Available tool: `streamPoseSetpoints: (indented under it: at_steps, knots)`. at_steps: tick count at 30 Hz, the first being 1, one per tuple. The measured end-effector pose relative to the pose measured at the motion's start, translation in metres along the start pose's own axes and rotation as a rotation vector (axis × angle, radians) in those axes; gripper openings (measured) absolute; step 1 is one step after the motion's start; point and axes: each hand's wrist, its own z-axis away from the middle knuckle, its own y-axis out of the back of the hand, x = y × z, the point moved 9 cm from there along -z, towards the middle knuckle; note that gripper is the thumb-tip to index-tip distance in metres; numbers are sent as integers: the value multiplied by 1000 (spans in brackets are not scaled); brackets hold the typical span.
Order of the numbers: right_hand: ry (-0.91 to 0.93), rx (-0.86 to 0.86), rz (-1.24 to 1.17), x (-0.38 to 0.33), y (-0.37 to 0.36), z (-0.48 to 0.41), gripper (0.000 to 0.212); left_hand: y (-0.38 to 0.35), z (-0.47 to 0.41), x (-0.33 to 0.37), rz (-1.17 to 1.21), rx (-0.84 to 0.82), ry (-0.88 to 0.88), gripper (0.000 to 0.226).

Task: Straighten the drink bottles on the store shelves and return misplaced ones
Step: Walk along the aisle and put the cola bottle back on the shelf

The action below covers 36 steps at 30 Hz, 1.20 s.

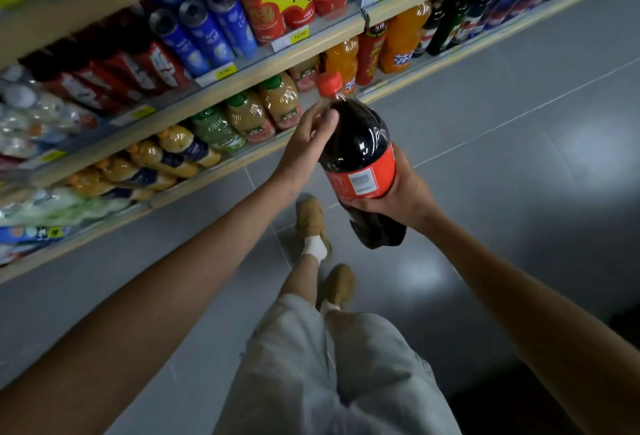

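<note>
Red-capped cola bottle [356,143] tilts cap-first toward the shelf [214,176], left hand [308,133] gripping its neck, right hand [405,192] wrapped around its lower body.

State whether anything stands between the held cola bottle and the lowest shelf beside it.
Only open air lies between the cola bottle, held in left hand and right hand, and the shelf edge. Behind it, juice bottles and orange soda bottles fill the row; no gap shows.

Head view, steeply downward, close
</note>
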Motion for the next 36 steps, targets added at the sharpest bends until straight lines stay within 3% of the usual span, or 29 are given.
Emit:
streamPoseSetpoints:
  at_steps: [3, 7, 10, 15, 22, 28, 32, 36]
  knots:
    - [-3, -30, -116, -37, 0, 41, 89, 2, 65, -14, 273, -12, 136, 93]
    - [25, -192, -257, -89, -27, 77, 78, -2, 138, -28, 323, -133, 187, 104]
    - [40, -287, -285, -125, -55, 101, 57, 22, 173, -13, 327, -80, 109, 91]
    - [46, -411, -255, -167, -118, 128, 50, 83, 229, -22, 434, 74, 154, 110]
    - [6, -598, -179, -222, -240, 176, 57, 181, 322, -62, 651, 290, 80, 102]
    - [76, -813, -137, -291, -363, 245, 85, 279, 423, -110, 778, 487, 11, 94]
    - [117, -834, -1, -314, -455, 275, 72, 343, 494, -146, 823, 568, 32, 99]
    - [150, -875, 91, -331, -543, 305, 77, 406, 554, -177, 838, 593, 16, 51]
